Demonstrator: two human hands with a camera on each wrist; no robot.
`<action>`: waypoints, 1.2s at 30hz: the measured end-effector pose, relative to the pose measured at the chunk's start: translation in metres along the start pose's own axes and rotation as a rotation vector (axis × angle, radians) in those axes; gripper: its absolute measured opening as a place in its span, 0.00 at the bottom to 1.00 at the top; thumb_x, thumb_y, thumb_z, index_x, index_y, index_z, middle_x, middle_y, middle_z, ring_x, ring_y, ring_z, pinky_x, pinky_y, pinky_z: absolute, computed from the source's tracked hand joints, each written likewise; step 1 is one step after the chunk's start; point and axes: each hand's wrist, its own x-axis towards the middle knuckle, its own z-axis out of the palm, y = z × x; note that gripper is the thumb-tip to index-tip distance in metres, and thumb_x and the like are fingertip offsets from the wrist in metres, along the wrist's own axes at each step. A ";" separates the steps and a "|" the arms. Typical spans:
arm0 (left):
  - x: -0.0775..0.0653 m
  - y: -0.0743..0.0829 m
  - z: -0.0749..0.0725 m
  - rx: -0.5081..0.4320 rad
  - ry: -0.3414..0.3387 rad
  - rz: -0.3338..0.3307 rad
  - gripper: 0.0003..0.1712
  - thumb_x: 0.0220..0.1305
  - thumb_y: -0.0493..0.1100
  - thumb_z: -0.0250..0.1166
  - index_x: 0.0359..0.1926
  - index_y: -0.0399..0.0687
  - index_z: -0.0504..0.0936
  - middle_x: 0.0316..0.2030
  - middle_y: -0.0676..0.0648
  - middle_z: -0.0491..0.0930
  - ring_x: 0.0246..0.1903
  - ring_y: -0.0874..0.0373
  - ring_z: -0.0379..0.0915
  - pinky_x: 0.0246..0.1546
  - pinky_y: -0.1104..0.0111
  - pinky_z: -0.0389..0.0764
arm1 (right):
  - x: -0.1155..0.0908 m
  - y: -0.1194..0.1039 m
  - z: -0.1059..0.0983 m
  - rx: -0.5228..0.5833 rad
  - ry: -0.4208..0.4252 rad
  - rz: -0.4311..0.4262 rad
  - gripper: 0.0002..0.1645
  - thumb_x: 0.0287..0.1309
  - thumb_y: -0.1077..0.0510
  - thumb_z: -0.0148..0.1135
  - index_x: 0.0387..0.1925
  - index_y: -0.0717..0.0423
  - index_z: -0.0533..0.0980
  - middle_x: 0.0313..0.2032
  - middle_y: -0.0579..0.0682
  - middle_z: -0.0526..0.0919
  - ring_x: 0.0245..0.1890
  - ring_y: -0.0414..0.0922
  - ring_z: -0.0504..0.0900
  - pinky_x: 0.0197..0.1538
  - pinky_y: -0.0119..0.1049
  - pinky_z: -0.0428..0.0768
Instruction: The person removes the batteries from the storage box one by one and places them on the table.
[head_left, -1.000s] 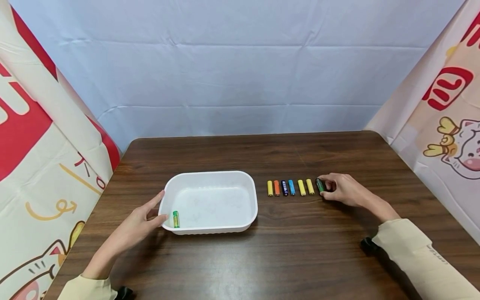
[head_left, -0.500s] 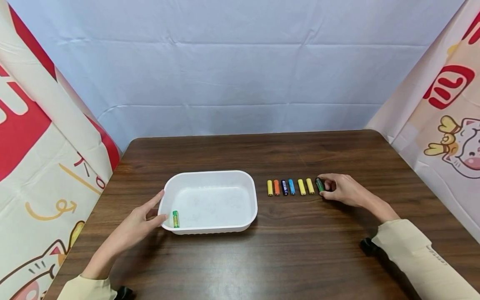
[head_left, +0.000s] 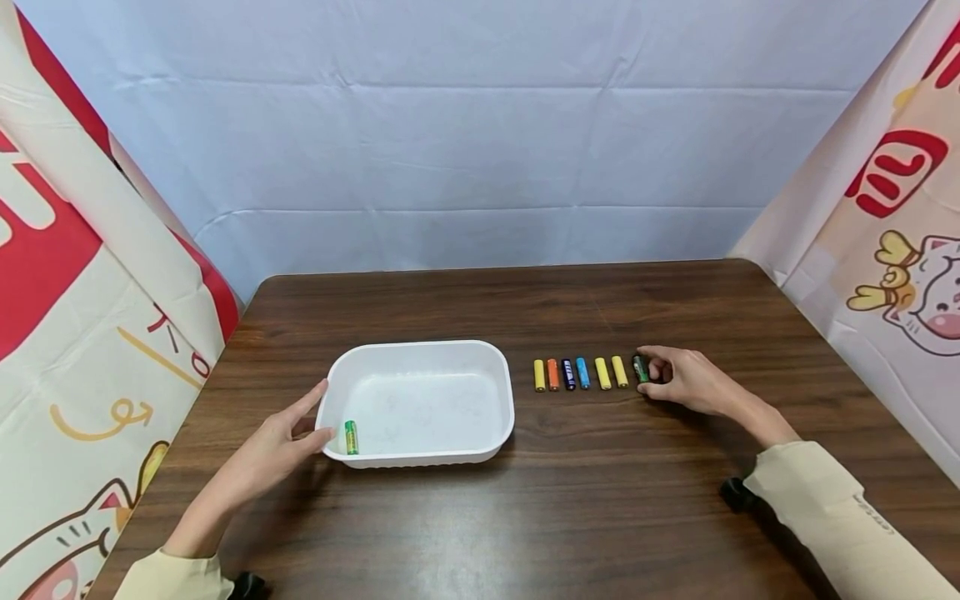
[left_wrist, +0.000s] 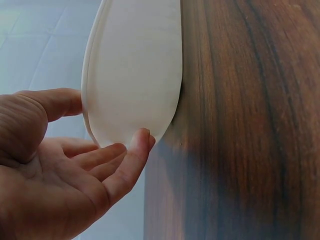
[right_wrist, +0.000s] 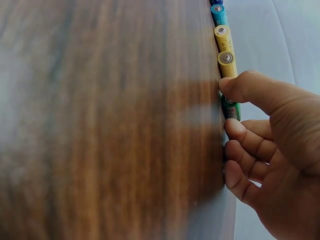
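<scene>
A white plastic tray rests on the table, with a green-and-yellow battery lying in its near left corner. My left hand grips the tray's left end; in the left wrist view the thumb presses the rim and the fingers bend against the outer wall. To the tray's right, batteries lie side by side in a row. At the row's right end, my right hand pinches a dark green battery between thumb and fingers. The right wrist view shows that battery partly covered by the thumb.
Left of the dark green battery lie several others: yellow, light blue, dark blue and orange. The brown wooden table ends at a pale cloth backdrop. Printed cloths hang at both sides.
</scene>
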 end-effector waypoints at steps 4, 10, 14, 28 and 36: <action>0.000 0.000 0.000 0.000 0.000 -0.003 0.43 0.75 0.42 0.63 0.81 0.37 0.52 0.69 0.29 0.68 0.59 0.40 0.77 0.51 0.56 0.81 | -0.001 -0.001 -0.002 0.011 -0.007 0.004 0.37 0.63 0.55 0.74 0.64 0.73 0.71 0.31 0.42 0.78 0.26 0.36 0.69 0.38 0.38 0.70; 0.000 0.001 0.000 -0.006 -0.002 -0.002 0.43 0.75 0.42 0.63 0.81 0.38 0.51 0.70 0.29 0.67 0.60 0.40 0.76 0.52 0.56 0.81 | 0.001 -0.012 -0.009 0.028 0.044 -0.020 0.36 0.66 0.53 0.71 0.65 0.71 0.71 0.32 0.43 0.79 0.25 0.37 0.72 0.35 0.35 0.70; 0.000 0.001 0.001 -0.009 -0.002 0.002 0.43 0.75 0.42 0.63 0.81 0.37 0.51 0.70 0.30 0.67 0.60 0.40 0.76 0.51 0.58 0.81 | 0.010 -0.033 -0.012 0.050 0.102 -0.068 0.31 0.67 0.54 0.70 0.64 0.67 0.75 0.33 0.43 0.79 0.28 0.39 0.74 0.34 0.34 0.71; 0.000 0.001 0.000 -0.006 -0.002 0.006 0.43 0.75 0.43 0.63 0.81 0.38 0.51 0.70 0.29 0.67 0.60 0.40 0.76 0.51 0.57 0.80 | 0.060 -0.145 0.006 0.244 0.151 -0.394 0.26 0.61 0.62 0.75 0.60 0.61 0.80 0.36 0.44 0.82 0.31 0.39 0.76 0.35 0.37 0.77; 0.000 0.001 0.000 -0.013 -0.006 0.003 0.44 0.75 0.42 0.63 0.81 0.36 0.51 0.69 0.29 0.68 0.59 0.40 0.76 0.50 0.60 0.81 | 0.092 -0.208 0.041 0.288 -0.002 -0.516 0.26 0.60 0.61 0.75 0.59 0.67 0.80 0.36 0.48 0.84 0.33 0.38 0.79 0.38 0.33 0.80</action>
